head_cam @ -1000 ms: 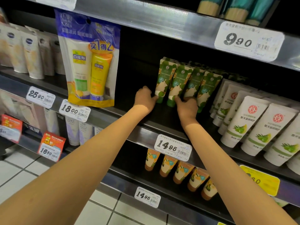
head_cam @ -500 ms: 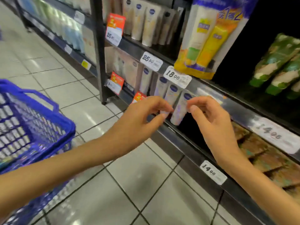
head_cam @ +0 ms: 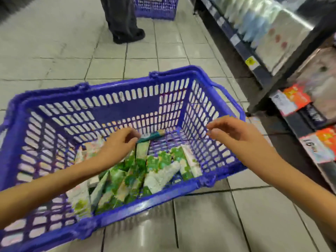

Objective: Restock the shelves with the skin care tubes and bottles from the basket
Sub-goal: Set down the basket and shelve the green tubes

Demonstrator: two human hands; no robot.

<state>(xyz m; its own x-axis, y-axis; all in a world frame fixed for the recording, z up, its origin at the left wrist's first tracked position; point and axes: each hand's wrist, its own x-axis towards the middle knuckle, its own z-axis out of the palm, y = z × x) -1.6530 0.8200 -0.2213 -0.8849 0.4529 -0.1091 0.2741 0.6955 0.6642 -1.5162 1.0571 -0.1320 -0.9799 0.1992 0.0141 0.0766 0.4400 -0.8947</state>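
Note:
A blue plastic basket stands on the tiled floor below me. Several green-and-white skin care tubes lie piled on its bottom, and a teal tube lies near the far wall. My left hand is down inside the basket with its fingers loosely curled, the fingertips right at the teal tube's end; the blur hides whether they touch it. My right hand hovers over the basket's right side, fingers relaxed and spread, holding nothing.
The shelving runs along the right edge, with orange and white price tags on its rails. A person's legs stand on the floor ahead, beside a second blue basket.
My view has swung from the shelf down to the basket. Both hands left the green tubes on the shelf, came back empty, and now reach over and into the basket.

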